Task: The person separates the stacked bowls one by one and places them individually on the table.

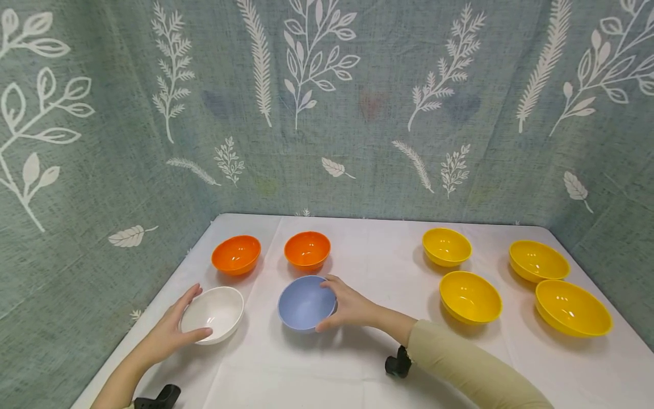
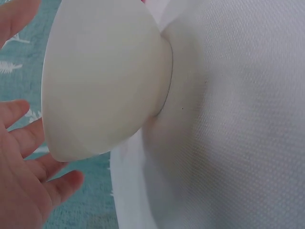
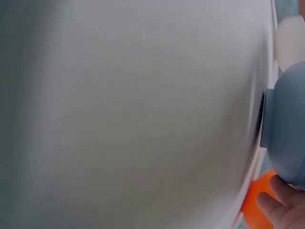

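In the head view a white bowl (image 1: 217,312) stands at the left of the table. My left hand (image 1: 166,335) spreads around its left side, thumb by the near rim and fingers by the far rim. The left wrist view shows the fingers (image 2: 28,143) loosely bent beside the white bowl (image 2: 105,81), without a visible grip. At the middle, my right hand (image 1: 352,304) grips a light blue bowl (image 1: 306,304) at its right side, thumb near and fingers at the far rim. A dark gap shows under the blue bowl's foot (image 3: 268,119) in the right wrist view.
Behind these stand two orange bowls (image 1: 236,255). Several yellow bowls (image 1: 470,298) stand on the right part of the white-covered table (image 1: 286,375). A green curtain with white leaves (image 1: 357,142) closes off the back and sides. Dark wrist mounts (image 1: 398,363) sit below both hands.
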`<state>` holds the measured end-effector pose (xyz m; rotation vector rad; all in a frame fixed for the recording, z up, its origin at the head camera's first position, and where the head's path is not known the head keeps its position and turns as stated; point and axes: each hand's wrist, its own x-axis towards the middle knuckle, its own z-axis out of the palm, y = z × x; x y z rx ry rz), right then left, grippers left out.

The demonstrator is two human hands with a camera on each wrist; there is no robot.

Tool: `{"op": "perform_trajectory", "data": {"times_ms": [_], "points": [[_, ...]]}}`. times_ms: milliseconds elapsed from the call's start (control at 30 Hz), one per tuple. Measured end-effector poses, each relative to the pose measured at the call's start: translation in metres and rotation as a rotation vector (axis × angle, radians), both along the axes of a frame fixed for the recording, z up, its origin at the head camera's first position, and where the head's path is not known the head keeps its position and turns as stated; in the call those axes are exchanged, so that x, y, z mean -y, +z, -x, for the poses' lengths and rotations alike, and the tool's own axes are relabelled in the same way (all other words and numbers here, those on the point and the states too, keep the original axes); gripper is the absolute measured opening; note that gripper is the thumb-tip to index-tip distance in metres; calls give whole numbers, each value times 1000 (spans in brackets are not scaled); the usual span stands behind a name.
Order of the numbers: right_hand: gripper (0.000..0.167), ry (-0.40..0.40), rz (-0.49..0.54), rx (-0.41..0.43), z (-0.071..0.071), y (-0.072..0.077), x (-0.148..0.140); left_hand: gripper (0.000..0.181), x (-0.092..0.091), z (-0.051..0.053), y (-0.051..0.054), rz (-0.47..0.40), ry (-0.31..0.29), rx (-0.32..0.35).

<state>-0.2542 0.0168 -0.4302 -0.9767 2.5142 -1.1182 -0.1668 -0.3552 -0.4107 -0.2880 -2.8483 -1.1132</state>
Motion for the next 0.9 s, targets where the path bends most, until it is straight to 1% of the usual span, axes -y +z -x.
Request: {"op": "perform_trajectory", "data": {"times_ms": [167, 300, 500, 600, 700, 800, 900], "points": [[88, 44, -33, -27, -9, 0, 13, 94, 1, 0, 0, 16, 2, 1], [88, 46, -62, -40, -13, 0, 20, 95, 1, 1, -1, 23, 6, 11], [89, 51, -114, -40, -17, 1, 24, 94, 2, 1, -2, 66, 25, 17], [89, 54, -137, -42, -17, 1, 24, 95, 2, 1, -3, 71, 29, 20], [89, 60, -148, -14, -18, 2, 24, 95, 3, 0, -3, 72, 31, 26], [89, 96, -135, 41, -16, 10, 20, 96, 4, 0, -3, 76, 31, 22], [87, 114, -66, 77, -10, 27, 8, 96, 6, 0, -1, 84, 27, 12]]}}
